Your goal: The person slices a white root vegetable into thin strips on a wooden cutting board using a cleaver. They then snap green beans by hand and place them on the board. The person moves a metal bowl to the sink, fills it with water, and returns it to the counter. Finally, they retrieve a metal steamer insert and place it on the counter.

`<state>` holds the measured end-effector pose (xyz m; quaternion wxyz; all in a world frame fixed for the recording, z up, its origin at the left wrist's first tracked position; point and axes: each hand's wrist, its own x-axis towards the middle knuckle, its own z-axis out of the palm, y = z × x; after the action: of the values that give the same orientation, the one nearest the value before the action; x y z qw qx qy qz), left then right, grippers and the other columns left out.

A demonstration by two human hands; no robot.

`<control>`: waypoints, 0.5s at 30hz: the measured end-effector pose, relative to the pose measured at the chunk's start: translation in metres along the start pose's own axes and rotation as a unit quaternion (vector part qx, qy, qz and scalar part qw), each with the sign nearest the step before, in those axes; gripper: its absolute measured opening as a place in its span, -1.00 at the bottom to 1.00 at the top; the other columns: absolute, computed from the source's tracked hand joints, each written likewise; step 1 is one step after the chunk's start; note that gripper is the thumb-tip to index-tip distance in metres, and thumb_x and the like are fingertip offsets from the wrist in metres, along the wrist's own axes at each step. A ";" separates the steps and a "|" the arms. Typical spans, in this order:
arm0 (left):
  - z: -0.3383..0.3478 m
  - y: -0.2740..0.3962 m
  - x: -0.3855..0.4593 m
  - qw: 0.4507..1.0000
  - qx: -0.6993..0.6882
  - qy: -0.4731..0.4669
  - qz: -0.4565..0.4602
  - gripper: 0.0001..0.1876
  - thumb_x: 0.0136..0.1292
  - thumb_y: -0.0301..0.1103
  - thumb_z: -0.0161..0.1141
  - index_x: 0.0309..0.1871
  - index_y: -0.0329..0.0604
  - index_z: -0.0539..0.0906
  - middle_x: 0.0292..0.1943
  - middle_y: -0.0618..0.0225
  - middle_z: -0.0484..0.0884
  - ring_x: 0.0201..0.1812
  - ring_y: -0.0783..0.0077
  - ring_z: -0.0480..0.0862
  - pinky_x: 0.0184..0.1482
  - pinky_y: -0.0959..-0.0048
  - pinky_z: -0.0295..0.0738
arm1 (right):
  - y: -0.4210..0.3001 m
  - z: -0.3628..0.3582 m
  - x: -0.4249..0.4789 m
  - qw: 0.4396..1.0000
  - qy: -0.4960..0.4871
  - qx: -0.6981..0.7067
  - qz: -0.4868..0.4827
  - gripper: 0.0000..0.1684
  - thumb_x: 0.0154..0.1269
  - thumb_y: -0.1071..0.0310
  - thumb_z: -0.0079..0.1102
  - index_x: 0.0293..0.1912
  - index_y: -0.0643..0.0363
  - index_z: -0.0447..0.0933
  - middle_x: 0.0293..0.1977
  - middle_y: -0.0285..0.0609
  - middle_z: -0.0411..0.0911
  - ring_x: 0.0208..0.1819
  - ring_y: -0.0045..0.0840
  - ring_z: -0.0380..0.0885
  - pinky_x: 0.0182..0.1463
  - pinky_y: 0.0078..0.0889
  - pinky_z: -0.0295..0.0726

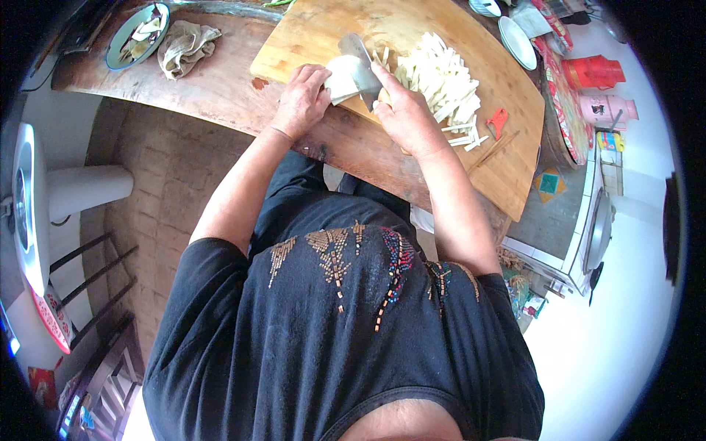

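My left hand (304, 100) rests its fingers on the left side of a pale, peeled vegetable piece (343, 79) near the front edge of a wooden cutting board (309, 33). In my right hand (405, 113) is the handle of a cleaver (361, 69), its broad blade standing against the right side of the piece. Which vegetable it is, I cannot tell. A heap of cut pale strips (441, 77) lies right of the blade. Nearer the board's right side are a red peeler (497, 123) and a pair of thin wooden chopsticks (492, 150).
At the table's left stand an enamel basin (115, 55) with scraps and a crumpled cloth (186, 48). White plates (517, 43) are beyond the board's right edge. A tiled counter (557, 220) and a pan lid (600, 229) are further right. A round white appliance (34, 209) stands left.
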<state>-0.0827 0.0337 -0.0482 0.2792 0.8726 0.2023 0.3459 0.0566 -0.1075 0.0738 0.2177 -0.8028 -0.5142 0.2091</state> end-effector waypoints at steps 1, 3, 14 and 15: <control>0.001 0.000 0.001 1.000 -0.006 -0.002 0.000 -0.67 0.14 -0.45 0.11 0.00 -0.29 0.53 0.00 0.05 0.54 0.10 -0.04 0.46 0.20 0.17 0.36 | 0.002 0.001 0.001 1.000 0.006 0.006 -0.009 -0.30 0.24 0.40 0.09 0.38 -0.08 0.22 -0.31 0.15 0.57 -0.22 -0.20 0.63 -0.01 -0.26 0.54; 0.002 0.000 0.000 1.000 -0.009 -0.001 0.000 -0.67 0.14 -0.45 0.12 0.00 -0.28 0.52 0.00 0.05 0.54 0.10 -0.04 0.46 0.20 0.17 0.36 | 0.004 0.002 0.004 0.999 0.018 0.017 -0.027 -0.30 0.25 0.39 0.09 0.38 -0.08 0.22 -0.32 0.15 0.57 -0.22 -0.20 0.63 -0.01 -0.26 0.54; 0.002 0.000 0.003 1.000 -0.014 -0.005 -0.001 -0.67 0.13 -0.46 0.11 0.01 -0.29 0.52 0.00 0.04 0.53 0.10 -0.04 0.46 0.20 0.17 0.35 | 0.013 0.003 0.016 0.996 0.079 0.028 -0.015 -0.30 0.24 0.38 0.07 0.37 -0.04 0.20 -0.28 0.16 0.61 -0.24 -0.05 0.63 -0.10 -0.12 0.60; 0.002 0.000 -0.002 1.000 -0.007 -0.003 -0.006 -0.67 0.13 -0.46 0.11 0.00 -0.29 0.52 0.00 0.04 0.53 0.10 -0.03 0.46 0.20 0.18 0.35 | 0.007 0.002 0.010 0.998 0.062 0.029 -0.015 -0.31 0.23 0.38 0.06 0.37 -0.04 0.20 -0.28 0.16 0.61 -0.24 -0.04 0.63 -0.10 -0.11 0.60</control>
<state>-0.0823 0.0320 -0.0505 0.2876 0.8707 0.2040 0.3430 0.0642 -0.1006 0.0676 0.2755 -0.7997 -0.5054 0.1705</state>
